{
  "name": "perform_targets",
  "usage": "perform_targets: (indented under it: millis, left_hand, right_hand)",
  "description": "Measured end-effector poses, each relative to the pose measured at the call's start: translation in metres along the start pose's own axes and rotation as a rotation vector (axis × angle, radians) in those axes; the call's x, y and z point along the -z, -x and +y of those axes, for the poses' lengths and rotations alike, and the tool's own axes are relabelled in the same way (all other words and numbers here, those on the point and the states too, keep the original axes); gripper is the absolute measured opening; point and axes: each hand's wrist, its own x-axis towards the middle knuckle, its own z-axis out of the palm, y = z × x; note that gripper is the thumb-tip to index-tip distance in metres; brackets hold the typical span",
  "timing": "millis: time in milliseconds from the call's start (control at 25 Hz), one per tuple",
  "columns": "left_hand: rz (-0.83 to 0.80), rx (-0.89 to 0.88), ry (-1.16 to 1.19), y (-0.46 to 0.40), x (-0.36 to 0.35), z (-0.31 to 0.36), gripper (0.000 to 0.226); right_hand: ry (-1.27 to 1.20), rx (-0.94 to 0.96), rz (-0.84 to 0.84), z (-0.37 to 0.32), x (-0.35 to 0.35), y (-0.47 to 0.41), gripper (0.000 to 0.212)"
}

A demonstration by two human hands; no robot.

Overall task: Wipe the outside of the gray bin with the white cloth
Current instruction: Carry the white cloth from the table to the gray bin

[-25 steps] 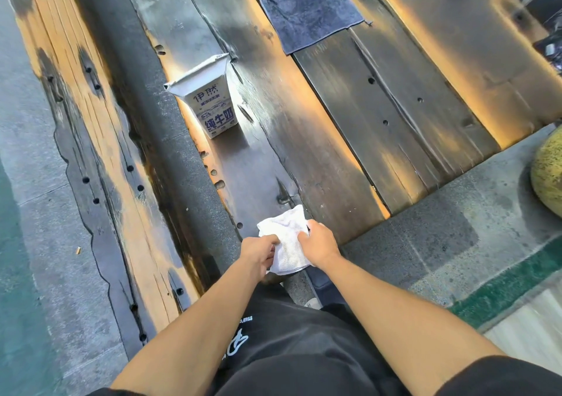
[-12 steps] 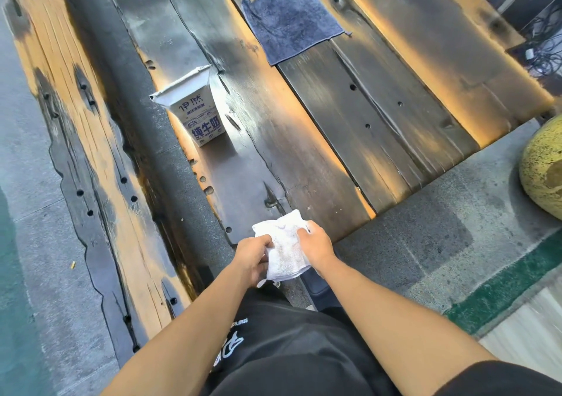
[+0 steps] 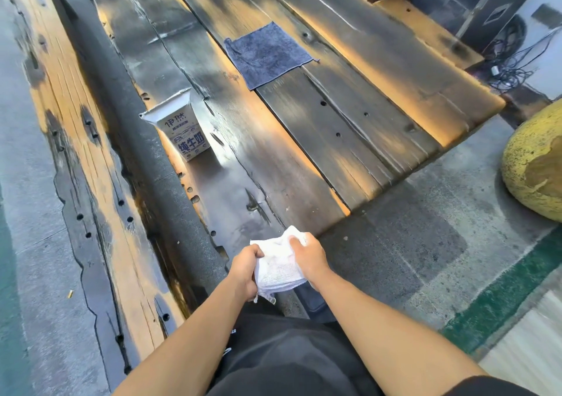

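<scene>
A bunched white cloth sits between both hands at the near end of the wooden table. My left hand grips its left edge with curled fingers. My right hand grips its right side, thumb on top. No gray bin shows in this view.
A dark plank table stretches ahead, with a bench plank on the left. On it stand an opened milk carton and a flat gray-blue cloth. A yellow rounded boulder lies right; black cases and cables far right.
The view has tilted up and shifted, so the carton and gray-blue cloth sit lower in frame. Both hands stay on the white cloth, which looks a little more bunched.
</scene>
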Motion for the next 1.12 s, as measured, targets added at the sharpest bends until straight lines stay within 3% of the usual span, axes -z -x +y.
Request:
perform_targets:
  millis: [200, 320, 560, 800, 1120]
  left_hand:
    - [0.052, -0.072, -0.025, 0.014, -0.015, -0.025, 0.030]
    - [0.069, -0.042, -0.112, 0.023, -0.019, -0.044, 0.039]
    - [-0.076, 0.069, -0.108, 0.046, -0.022, -0.076, 0.028]
    - [0.024, -0.060, -0.379, 0.045, -0.025, -0.098, 0.029]
    - [-0.041, -0.248, -0.694, 0.044, -0.027, -0.112, 0.024]
  right_hand:
    - [-0.111, -0.008, 0.007, 0.019, 0.016, 0.020, 0.042]
    - [-0.147, -0.017, 0.035, 0.038, 0.027, 0.036, 0.032]
    - [-0.302, 0.002, 0.086, 0.082, 0.035, 0.064, 0.022]
    - [-0.220, 0.018, 0.155, 0.110, 0.042, 0.092, 0.025]
    - [-0.205, -0.026, 0.364, 0.126, 0.036, 0.126, 0.028]
